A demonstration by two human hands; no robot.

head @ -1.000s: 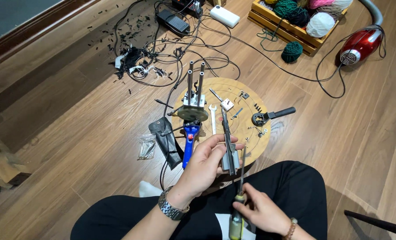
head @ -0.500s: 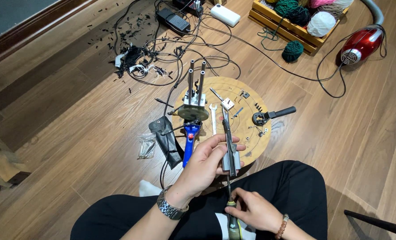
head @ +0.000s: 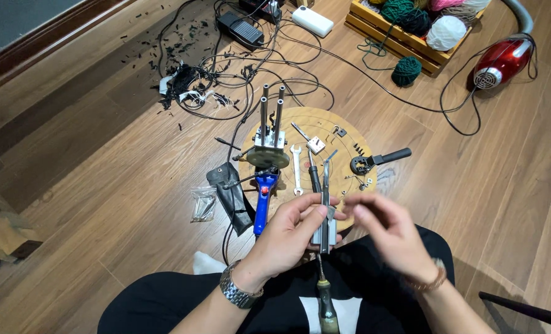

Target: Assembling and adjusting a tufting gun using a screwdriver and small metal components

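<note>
The metal bracket piece (head: 325, 213) sits pinched upright in my left hand (head: 291, 238); my right hand (head: 390, 232), blurred, hovers beside it with fingers loosely open, above the round wooden board (head: 325, 124).

red vacuum cleaner (head: 501, 60), green yarn ball (head: 406, 70), tangled black cables (head: 226, 68)

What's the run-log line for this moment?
left hand: holds metal part | right hand: blurred, open, beside part | screwdriver: on lap | round wooden board: ahead
</note>
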